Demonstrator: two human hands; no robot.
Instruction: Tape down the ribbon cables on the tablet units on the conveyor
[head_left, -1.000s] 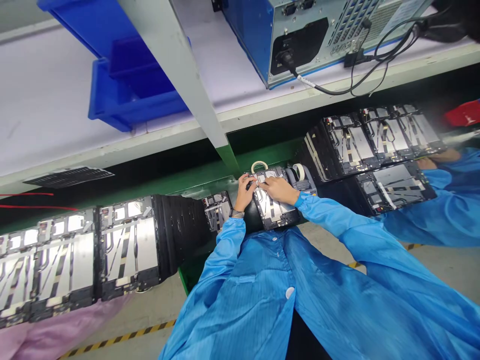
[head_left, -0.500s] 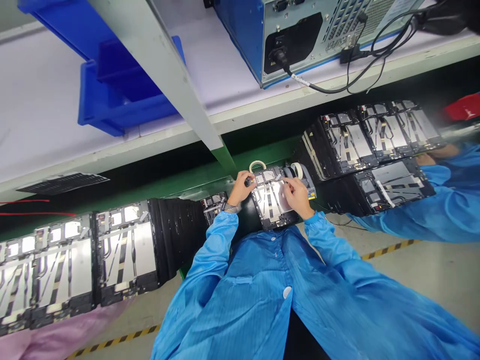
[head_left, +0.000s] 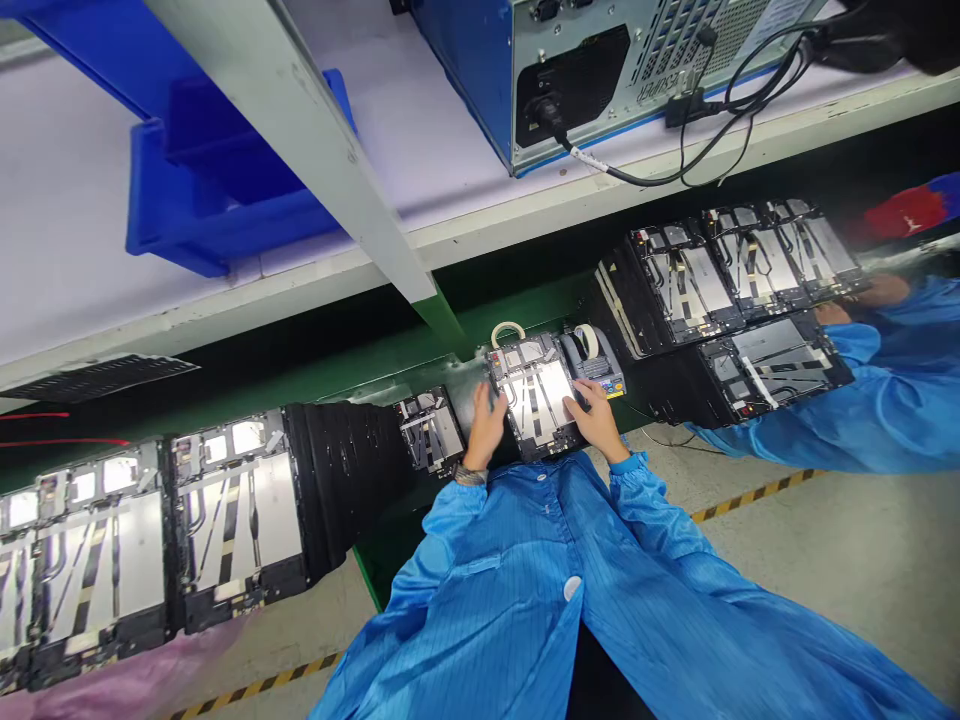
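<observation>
A flat metal-framed module (head_left: 534, 392) with silver panels and dark strips lies on a black conveyor belt (head_left: 352, 480) right in front of me. My left hand (head_left: 485, 428) rests just off its left edge, fingers apart and holding nothing. My right hand (head_left: 598, 420) has its fingertips at the module's lower right edge; anything pinched there is too small to tell. Behind the module stand a tape dispenser (head_left: 592, 355) with a white roll and a loose tape ring (head_left: 508, 333). A smaller module (head_left: 431, 430) lies left of my left hand.
More modules (head_left: 236, 520) line the belt to the left, and others (head_left: 682, 285) lie to the right. A co-worker's blue sleeve (head_left: 877, 400) and hand (head_left: 832, 314) reach in at the right. A shelf above holds a blue bin (head_left: 217, 170) and a cabled power unit (head_left: 600, 85).
My left hand has come down off the module's upper left corner to beside its left edge. My right hand has shifted toward the lower right edge. The view has drifted slightly.
</observation>
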